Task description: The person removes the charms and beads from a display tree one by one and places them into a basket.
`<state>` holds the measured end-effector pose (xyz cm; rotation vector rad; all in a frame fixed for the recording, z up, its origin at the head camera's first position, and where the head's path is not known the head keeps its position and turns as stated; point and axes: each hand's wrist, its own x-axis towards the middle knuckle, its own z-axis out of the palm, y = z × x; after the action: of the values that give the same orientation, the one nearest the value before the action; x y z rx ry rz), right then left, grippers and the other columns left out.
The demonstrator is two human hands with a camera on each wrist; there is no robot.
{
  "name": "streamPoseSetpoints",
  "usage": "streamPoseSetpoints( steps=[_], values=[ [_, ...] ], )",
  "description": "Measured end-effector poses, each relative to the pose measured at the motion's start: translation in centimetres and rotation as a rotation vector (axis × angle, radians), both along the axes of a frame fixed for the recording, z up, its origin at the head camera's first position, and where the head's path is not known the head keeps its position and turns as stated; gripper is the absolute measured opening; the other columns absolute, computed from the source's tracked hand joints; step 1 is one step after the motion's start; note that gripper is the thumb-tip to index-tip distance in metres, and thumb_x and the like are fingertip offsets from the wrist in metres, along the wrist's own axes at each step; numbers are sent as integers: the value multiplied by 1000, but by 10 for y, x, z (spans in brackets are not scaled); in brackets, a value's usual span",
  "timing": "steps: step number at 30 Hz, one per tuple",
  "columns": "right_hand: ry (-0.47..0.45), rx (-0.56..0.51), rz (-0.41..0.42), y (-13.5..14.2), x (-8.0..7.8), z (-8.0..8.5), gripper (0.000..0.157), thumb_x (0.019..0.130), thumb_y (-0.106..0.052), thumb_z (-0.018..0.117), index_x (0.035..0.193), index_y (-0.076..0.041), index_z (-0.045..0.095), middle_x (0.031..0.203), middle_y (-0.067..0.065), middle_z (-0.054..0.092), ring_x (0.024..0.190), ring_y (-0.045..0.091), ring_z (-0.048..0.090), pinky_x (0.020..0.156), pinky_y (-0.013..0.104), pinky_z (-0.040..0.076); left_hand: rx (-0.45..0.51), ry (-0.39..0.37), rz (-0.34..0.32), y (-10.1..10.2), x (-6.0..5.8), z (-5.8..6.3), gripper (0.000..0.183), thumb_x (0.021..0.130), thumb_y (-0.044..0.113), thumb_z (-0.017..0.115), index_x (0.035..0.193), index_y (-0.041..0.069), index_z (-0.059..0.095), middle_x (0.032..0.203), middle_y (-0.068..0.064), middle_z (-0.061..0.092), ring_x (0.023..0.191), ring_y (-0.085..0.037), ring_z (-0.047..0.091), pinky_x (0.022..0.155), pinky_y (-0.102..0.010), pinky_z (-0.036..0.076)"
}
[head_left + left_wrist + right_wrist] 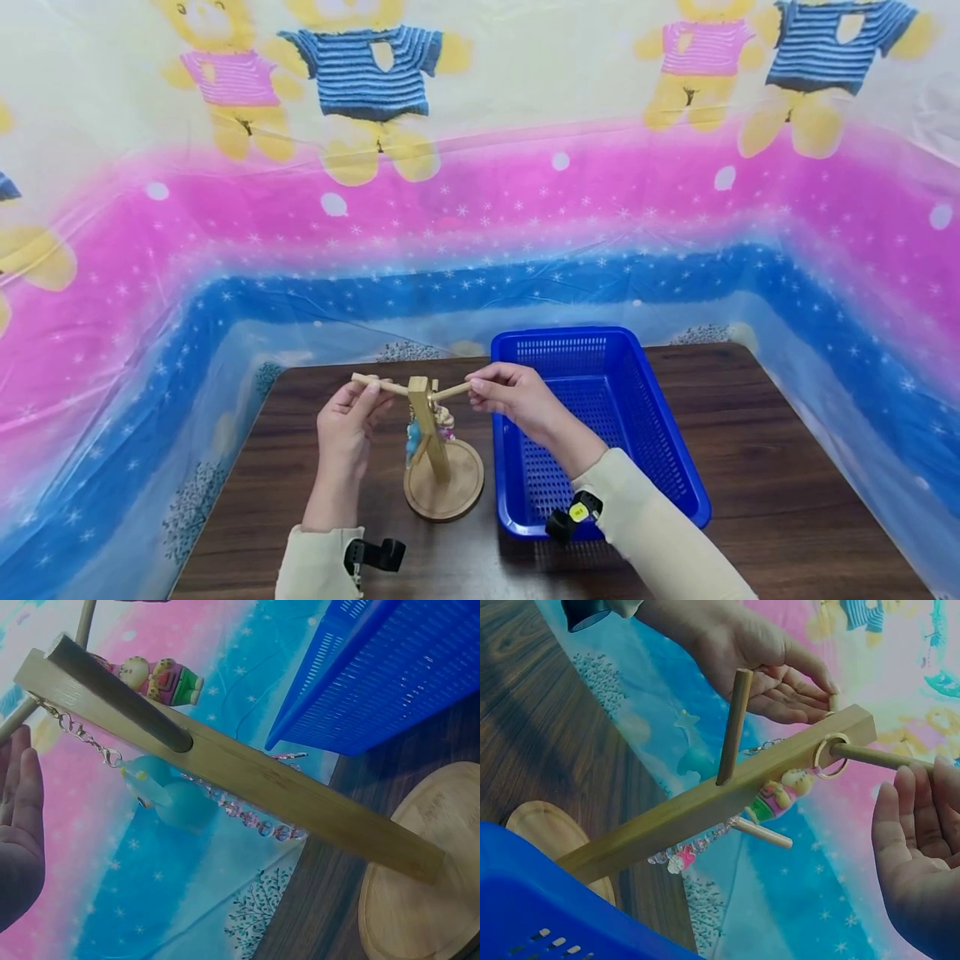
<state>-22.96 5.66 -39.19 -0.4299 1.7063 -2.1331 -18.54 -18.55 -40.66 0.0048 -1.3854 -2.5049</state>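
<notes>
The left hand (348,423), thumb and fingers closed in a pinch, grips the left upper peg (393,387) of a wooden stand (437,454) as the right hand (521,404) pinches the right upper peg (452,391) near its tip. A light-blue charm (184,799) and a pink-and-green figure (784,796) hang beside the post. The stand rests on the bench (757,467), beside a blue basket (660,417).

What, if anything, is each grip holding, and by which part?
The wooden stand: the left grip pinches its left upper peg near the outer end; the right grip pinches its right upper peg at the outer end.
</notes>
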Motion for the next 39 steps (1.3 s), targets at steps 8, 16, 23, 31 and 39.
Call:
streamPoseSetpoints(
  steps=[8,16,23,31,39],
  values=[
    [6,19,72,0,2,2,31,100,2,58,87,-23,72,91,-8,72,82,6,71,82,20,63,-12,-111,-77,-4,-10,10,30,104,0,54,87,17,75,83,5,79,78,-3,76,76,-16,64],
    [73,81,110,-1,8,4,13,97,2,64,93,-5,74,81,-8,72,78,4,70,78,19,63,-71,-198,-104,-4,-18,19,32,104,3,56,84,19,75,77,6,79,73,-2,76,73,-16,64],
    [183,110,149,-2,18,5,31,96,-5,69,112,21,61,89,-11,74,82,2,71,81,22,65,-140,-269,-108,0,-26,24,38,104,4,56,79,25,75,73,10,77,70,0,75,71,-15,64],
    [208,89,180,-13,31,1,38,94,-12,74,112,20,63,83,-15,74,76,2,70,76,19,63,-228,-286,-142,8,-36,27,37,103,3,57,79,25,74,75,10,77,71,0,74,72,-16,64],
    [281,79,129,-35,46,-1,24,91,-1,73,105,18,67,83,8,78,65,-2,64,57,14,53,-326,-296,-171,17,-41,28,26,103,7,61,88,22,77,76,9,78,74,-3,75,70,-17,63]
  ],
)
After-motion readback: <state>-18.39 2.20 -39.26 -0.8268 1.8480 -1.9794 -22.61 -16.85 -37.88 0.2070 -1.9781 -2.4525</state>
